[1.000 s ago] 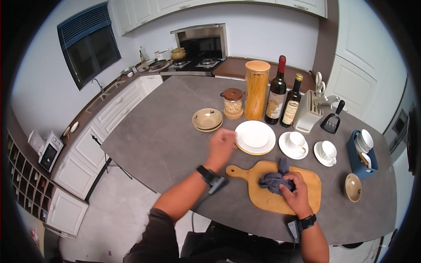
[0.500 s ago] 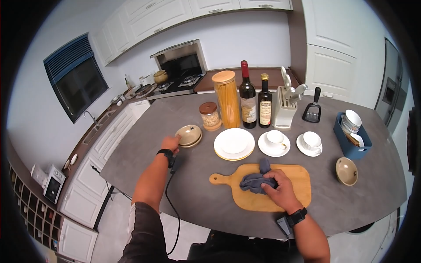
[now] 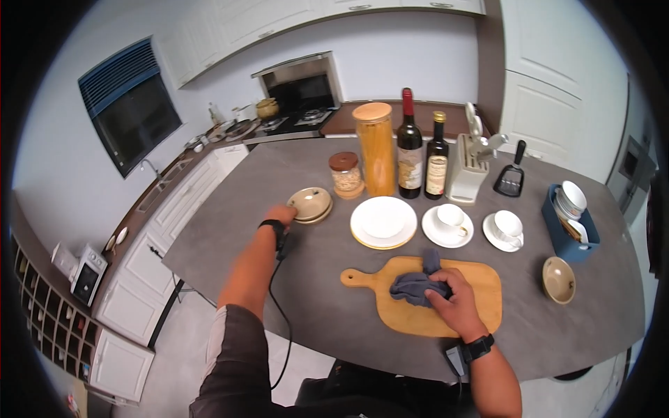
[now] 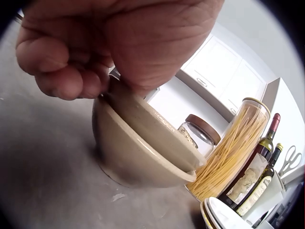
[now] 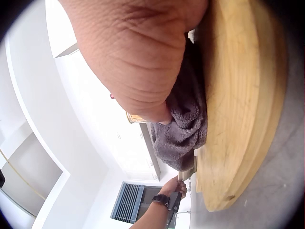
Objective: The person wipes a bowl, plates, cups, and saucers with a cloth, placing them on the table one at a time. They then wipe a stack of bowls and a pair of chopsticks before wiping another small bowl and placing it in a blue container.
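Observation:
Two beige bowls are stacked at the left of the table. My left hand (image 3: 281,215) pinches the rim of the upper bowl (image 3: 309,203) between thumb and curled fingers. In the left wrist view this upper bowl (image 4: 157,125) sits tilted inside the lower bowl (image 4: 136,160), with a gap between their rims on the hand's side. A crumpled dark grey cloth (image 3: 416,288) lies on the wooden cutting board (image 3: 397,320), gripped by my right hand (image 3: 456,301). Up close, the right wrist view shows the cloth's (image 5: 178,138) fuzzy folds against the board.
White plates (image 3: 383,221) and two cups on saucers (image 3: 447,240) stand behind the board. Further back are an oat jar (image 3: 345,175), a pasta jar (image 3: 376,150), two bottles (image 3: 410,157) and a knife block (image 3: 465,171). Right: a blue bin (image 3: 573,245) and a bowl (image 3: 559,281).
My left hand has moved left from beside the plates to the stacked bowls and taken hold of the upper one's rim. The right hand stays on the cloth. The head view has shifted.

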### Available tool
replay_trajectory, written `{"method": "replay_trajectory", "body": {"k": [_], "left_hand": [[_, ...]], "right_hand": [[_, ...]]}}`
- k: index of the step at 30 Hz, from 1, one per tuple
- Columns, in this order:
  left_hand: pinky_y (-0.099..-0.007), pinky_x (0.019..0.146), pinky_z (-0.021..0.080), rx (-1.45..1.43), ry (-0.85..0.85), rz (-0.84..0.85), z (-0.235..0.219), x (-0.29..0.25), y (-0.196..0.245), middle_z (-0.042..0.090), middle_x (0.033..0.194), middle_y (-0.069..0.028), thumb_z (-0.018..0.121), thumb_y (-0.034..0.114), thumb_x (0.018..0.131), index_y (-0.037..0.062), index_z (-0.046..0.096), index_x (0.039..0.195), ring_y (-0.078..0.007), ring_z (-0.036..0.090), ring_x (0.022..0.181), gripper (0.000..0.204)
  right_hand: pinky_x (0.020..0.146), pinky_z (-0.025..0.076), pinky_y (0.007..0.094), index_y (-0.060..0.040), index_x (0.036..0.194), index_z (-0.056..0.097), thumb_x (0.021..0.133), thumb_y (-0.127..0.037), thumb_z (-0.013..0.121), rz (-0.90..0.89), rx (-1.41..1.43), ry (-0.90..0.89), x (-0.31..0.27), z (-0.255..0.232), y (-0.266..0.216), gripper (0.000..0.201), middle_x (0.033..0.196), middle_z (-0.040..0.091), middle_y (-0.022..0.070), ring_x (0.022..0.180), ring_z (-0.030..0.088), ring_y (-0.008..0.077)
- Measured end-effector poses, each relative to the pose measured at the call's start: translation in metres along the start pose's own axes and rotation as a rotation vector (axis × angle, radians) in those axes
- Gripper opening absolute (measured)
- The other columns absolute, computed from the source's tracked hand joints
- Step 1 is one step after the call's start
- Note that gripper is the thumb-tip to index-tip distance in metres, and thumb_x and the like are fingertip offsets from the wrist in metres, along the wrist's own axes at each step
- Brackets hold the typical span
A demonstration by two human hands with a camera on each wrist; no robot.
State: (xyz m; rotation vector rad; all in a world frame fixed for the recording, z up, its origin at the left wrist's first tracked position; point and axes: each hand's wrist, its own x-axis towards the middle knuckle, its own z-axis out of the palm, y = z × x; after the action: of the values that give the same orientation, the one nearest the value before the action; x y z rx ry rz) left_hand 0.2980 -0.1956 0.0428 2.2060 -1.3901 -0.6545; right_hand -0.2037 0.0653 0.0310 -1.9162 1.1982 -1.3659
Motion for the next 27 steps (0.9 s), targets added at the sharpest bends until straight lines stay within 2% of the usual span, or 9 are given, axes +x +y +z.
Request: {"method": "replay_trajectory", "body": {"k": [3, 9, 12, 17, 19, 21, 24, 25, 27], "left_hand": [[-0.0419, 0.052, 0.052, -0.083, -0.047, 0.0, 0.004, 0.014, -0.007, 0.069, 0.069, -0.009, 0.063, 0.032, 0.092, 0.0017, 0.072, 0.084, -0.0227, 0.066, 0.055, 0.032], [-0.0357, 0.045, 0.049, -0.254, -0.158, -0.031, -0.012, 0.022, -0.006, 0.071, 0.072, -0.0096, 0.06, 0.029, 0.097, -0.0002, 0.07, 0.106, -0.0189, 0.064, 0.053, 0.032], [-0.0361, 0.051, 0.059, -0.409, -0.238, 0.014, -0.024, 0.01, 0.003, 0.074, 0.078, -0.0176, 0.055, 0.019, 0.099, -0.0085, 0.066, 0.11, -0.0229, 0.072, 0.058, 0.032], [-0.0364, 0.06, 0.067, -0.472, -0.236, 0.025, -0.038, -0.014, 0.023, 0.075, 0.087, -0.021, 0.055, 0.019, 0.1, -0.0094, 0.065, 0.113, -0.0271, 0.075, 0.064, 0.033], [-0.0367, 0.064, 0.069, -0.647, -0.206, 0.117, -0.041, -0.022, 0.023, 0.075, 0.095, -0.0202, 0.057, 0.019, 0.099, -0.0092, 0.065, 0.116, -0.0275, 0.076, 0.068, 0.034], [-0.0361, 0.063, 0.069, -0.725, -0.15, 0.223, -0.043, -0.033, 0.033, 0.074, 0.101, -0.0193, 0.059, 0.016, 0.098, -0.0084, 0.063, 0.119, -0.0268, 0.076, 0.072, 0.033], [-0.0343, 0.061, 0.069, -0.818, -0.167, 0.297, -0.034, -0.048, 0.03, 0.074, 0.103, -0.0184, 0.061, 0.014, 0.097, -0.0071, 0.061, 0.123, -0.0251, 0.076, 0.072, 0.034], [-0.033, 0.066, 0.069, -0.815, -0.283, 0.313, -0.029, -0.053, 0.025, 0.074, 0.119, -0.019, 0.057, 0.017, 0.099, -0.0087, 0.058, 0.132, -0.027, 0.079, 0.094, 0.042], [-0.0383, 0.073, 0.07, -1.012, -0.444, 0.319, -0.006, -0.113, 0.048, 0.072, 0.126, -0.0199, 0.058, 0.019, 0.099, -0.0062, 0.055, 0.139, -0.031, 0.078, 0.103, 0.047]], "right_hand": [[0.094, 0.055, 0.0378, -0.0012, 0.114, 0.071, 0.087, -0.004, 0.083, 0.0, 0.003, -0.002, -0.001, -0.001, 0.001, 0.03, 0.115, 0.07, 0.0159, 0.107, 0.07, 0.0331], [0.095, 0.054, 0.0351, -0.0003, 0.116, 0.071, 0.088, -0.004, 0.083, 0.019, 0.005, -0.006, -0.003, -0.002, 0.004, 0.031, 0.115, 0.069, 0.0137, 0.108, 0.069, 0.0281], [0.095, 0.054, 0.0354, -0.0012, 0.117, 0.071, 0.088, -0.004, 0.083, 0.034, 0.001, -0.001, -0.003, -0.004, 0.006, 0.032, 0.116, 0.069, 0.0135, 0.108, 0.069, 0.0285], [0.095, 0.054, 0.0358, -0.0027, 0.118, 0.071, 0.088, -0.006, 0.084, 0.006, -0.006, -0.011, -0.006, -0.004, 0.013, 0.033, 0.118, 0.069, 0.0132, 0.108, 0.069, 0.0286], [0.094, 0.055, 0.0358, -0.0036, 0.119, 0.071, 0.089, -0.007, 0.084, 0.004, -0.035, 0.012, -0.006, -0.005, 0.013, 0.033, 0.117, 0.068, 0.0127, 0.107, 0.068, 0.0283], [0.088, 0.055, 0.0398, -0.0055, 0.118, 0.07, 0.089, -0.012, 0.085, -0.043, -0.013, 0.019, -0.007, -0.005, 0.012, 0.034, 0.109, 0.068, 0.0135, 0.103, 0.068, 0.0331], [0.092, 0.054, 0.0425, -0.0071, 0.12, 0.071, 0.087, -0.019, 0.088, -0.032, -0.039, 0.018, -0.008, -0.006, 0.009, 0.039, 0.113, 0.066, 0.0133, 0.108, 0.065, 0.0346], [0.093, 0.054, 0.0435, -0.0076, 0.121, 0.071, 0.085, -0.021, 0.089, -0.074, -0.07, 0.024, -0.008, -0.005, 0.008, 0.042, 0.115, 0.066, 0.0134, 0.109, 0.064, 0.0352], [0.095, 0.053, 0.0443, -0.0078, 0.12, 0.072, 0.082, -0.023, 0.09, -0.112, -0.169, -0.003, -0.006, -0.005, 0.003, 0.045, 0.116, 0.065, 0.0137, 0.111, 0.063, 0.0357]]}}
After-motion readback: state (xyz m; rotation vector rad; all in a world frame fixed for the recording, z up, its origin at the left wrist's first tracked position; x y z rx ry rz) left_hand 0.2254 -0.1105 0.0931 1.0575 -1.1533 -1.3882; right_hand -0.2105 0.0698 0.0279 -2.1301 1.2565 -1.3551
